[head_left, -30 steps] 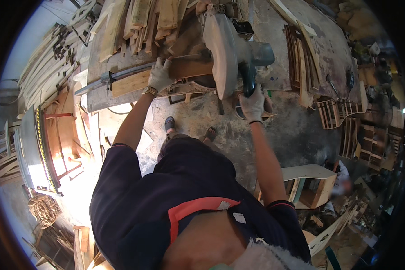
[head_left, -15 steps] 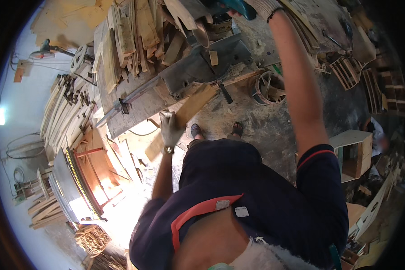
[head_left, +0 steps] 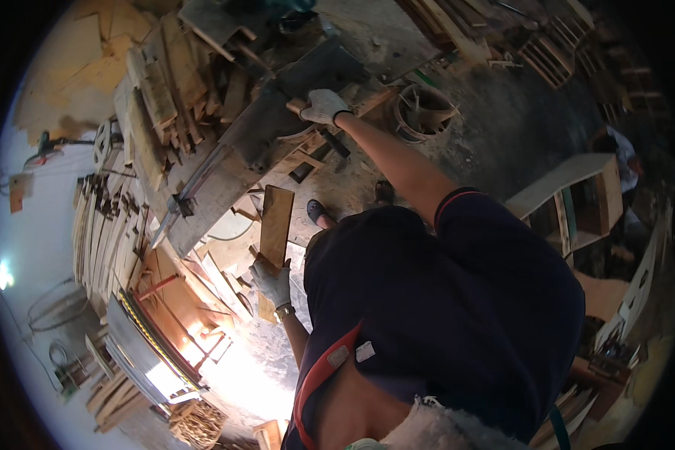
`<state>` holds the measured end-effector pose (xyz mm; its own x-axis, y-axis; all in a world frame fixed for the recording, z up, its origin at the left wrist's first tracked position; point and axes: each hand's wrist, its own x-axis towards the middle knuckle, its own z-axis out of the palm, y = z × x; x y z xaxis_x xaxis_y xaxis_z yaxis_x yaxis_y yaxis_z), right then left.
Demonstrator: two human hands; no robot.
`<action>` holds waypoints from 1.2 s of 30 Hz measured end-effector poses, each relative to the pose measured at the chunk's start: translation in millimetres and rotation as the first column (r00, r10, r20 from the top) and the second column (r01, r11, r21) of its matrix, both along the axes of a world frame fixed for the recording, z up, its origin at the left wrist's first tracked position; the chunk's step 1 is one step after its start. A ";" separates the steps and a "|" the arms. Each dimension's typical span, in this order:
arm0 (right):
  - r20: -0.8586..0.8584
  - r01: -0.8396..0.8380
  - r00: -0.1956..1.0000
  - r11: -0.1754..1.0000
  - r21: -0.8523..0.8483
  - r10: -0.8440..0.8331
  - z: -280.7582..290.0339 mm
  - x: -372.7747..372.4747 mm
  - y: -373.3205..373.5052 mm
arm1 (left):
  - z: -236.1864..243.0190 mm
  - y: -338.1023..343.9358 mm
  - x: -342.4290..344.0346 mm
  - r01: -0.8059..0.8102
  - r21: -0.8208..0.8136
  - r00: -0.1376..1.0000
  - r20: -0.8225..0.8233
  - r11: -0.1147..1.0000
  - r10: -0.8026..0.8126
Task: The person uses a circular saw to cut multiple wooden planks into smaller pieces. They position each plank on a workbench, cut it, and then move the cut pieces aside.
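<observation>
My gloved left hand [head_left: 271, 279] grips a wooden board [head_left: 278, 218], held upright in the picture beside my left leg, below the bench. My gloved right hand [head_left: 322, 106] is closed on a small wooden offcut [head_left: 296, 106] at the dark metal saw base [head_left: 251, 135]. Above it, at the top of the view, is the circular saw [head_left: 225, 28], raised and dimly seen, its blade partly visible. A long metal rail [head_left: 200, 172] with a black clamp [head_left: 181, 204] runs leftward from the base along the bench.
Lumber piles [head_left: 157, 97] and stacked slats [head_left: 101, 232] lie left. A round bin [head_left: 420, 109] stands beyond my feet [head_left: 316, 212]. A wooden cabinet [head_left: 607, 195] stands right, a person in white [head_left: 624, 154] behind it. Chair frames [head_left: 547, 56] are upper right.
My right hand has left the saw handle, which was raised, and come down onto a small piece at the base. My left hand has carried the board off the bench, down and toward me.
</observation>
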<state>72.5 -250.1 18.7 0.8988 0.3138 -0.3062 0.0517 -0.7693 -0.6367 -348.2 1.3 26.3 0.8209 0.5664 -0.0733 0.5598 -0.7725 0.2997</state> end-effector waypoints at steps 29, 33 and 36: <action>0.747 0.850 0.105 0.450 0.275 -0.656 220.1 -225.7 -311.6 | -48.2 -181.7 191.4 0.840 -0.492 0.259 -0.008 0.229 -0.966; 0.710 0.679 -0.211 0.422 0.601 -0.672 291.2 -189.0 -310.7 | -54.0 -127.2 157.1 0.729 -0.484 0.546 -0.017 0.485 -0.838; 0.587 0.406 -0.336 0.449 0.796 -0.737 266.8 -103.4 -338.3 | -55.9 -89.0 125.4 0.589 -0.473 0.721 -0.059 0.655 -0.690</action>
<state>-30.9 -588.4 285.5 0.0860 -0.6763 0.7316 0.2119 -0.7051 -0.6767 -222.8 -87.7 -29.5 0.8986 -0.2180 -0.3808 0.0582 -0.8010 0.5958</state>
